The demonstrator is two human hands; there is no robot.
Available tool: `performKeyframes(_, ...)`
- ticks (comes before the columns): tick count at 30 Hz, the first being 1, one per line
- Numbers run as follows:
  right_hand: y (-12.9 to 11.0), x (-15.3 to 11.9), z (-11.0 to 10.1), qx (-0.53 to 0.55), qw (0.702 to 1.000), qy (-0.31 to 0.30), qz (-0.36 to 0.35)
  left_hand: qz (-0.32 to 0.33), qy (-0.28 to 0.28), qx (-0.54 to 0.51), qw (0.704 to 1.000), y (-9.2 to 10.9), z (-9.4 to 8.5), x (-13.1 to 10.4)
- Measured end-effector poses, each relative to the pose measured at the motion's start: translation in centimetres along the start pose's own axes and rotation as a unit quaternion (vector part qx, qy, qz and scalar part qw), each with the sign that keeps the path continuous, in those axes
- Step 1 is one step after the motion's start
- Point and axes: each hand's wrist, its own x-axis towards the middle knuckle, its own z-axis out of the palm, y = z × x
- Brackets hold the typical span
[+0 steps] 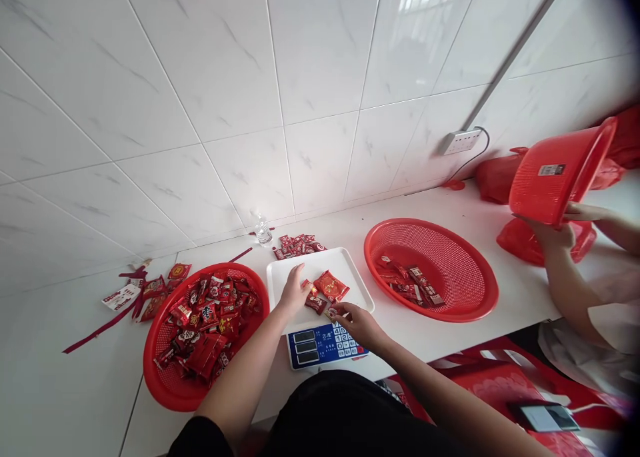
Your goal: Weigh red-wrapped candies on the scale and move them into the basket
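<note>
At six o'clock, the scale's blue panel point(326, 348) bore 志准, its keypad point(345, 343) 0, 1, 2 and 4; the basket's sticker point(551, 170) at three o'clock was illegible.

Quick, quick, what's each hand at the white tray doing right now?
Left hand: at a dark red packet; can't tell if it's gripping.
Right hand: closed, pinching a small packet.

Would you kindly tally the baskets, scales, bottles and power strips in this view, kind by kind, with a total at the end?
Red baskets: 3
Digital scale: 1
Clear bottle: 1
Power strip: 1
Total: 6
</note>
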Motion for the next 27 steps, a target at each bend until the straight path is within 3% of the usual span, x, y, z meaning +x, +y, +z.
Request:
performKeyframes(2,-0.1,-0.3,-0.3,-0.058,0.998,0.013,-0.037,0.051,0.008,0.124,0.991,-1.0,0.2,-0.2)
performKeyframes(5,-0.4,-0.9,-0.5,-0.150,0.983,0.005,-0.106,0.108,-0.060,0.234,0.964,-2.2,0.8,-1.8)
performKeyframes(8,-0.7,-1.0,-0.3,-0.222,0.965,-0.043,-0.130,0.102,-0.140,0.308,0.935,-3.0,1.5,-3.5)
performKeyframes(11,-0.8,-0.5,0.0,-0.255,0.957,-0.061,-0.124,0.079,-0.175,0.353,0.916,-3.3,1.6,-3.9)
performKeyframes(20,-1.2,1.2,-0.3,-0.268,0.952,-0.062,-0.133,0.096,-0.152,0.387,0.905,-3.0,0.7,-3.7)
performKeyframes(24,-1.9,2.5,-1.0,-0.284,0.953,-0.025,-0.102,0.123,-0.158,0.383,0.902,-3.1,0.9,-4.3)
performKeyframes(27,-1.8,4.4,-1.3,-0.305,0.949,-0.043,-0.063,0.114,-0.138,0.373,0.910,-3.0,1.0,-3.7)
